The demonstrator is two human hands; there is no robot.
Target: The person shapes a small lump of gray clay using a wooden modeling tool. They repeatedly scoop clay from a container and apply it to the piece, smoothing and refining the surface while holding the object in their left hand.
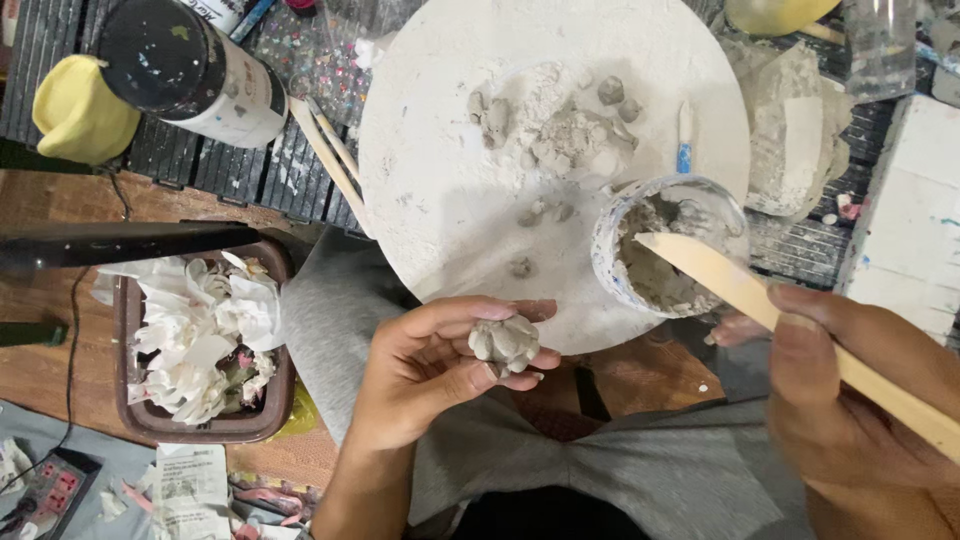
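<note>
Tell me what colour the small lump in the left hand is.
Pale grey, like the clay scraps on the round board. The clay lump in the left hand shows in the head view.

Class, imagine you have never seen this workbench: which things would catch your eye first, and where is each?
First, the left hand in the lower middle, its grip closed around a small grey clay flower. Next, the right hand at lower right holds a pale wooden tool whose tip dips into a cup of wet clay. Behind them lies a big round white board scattered with clay bits.
</note>
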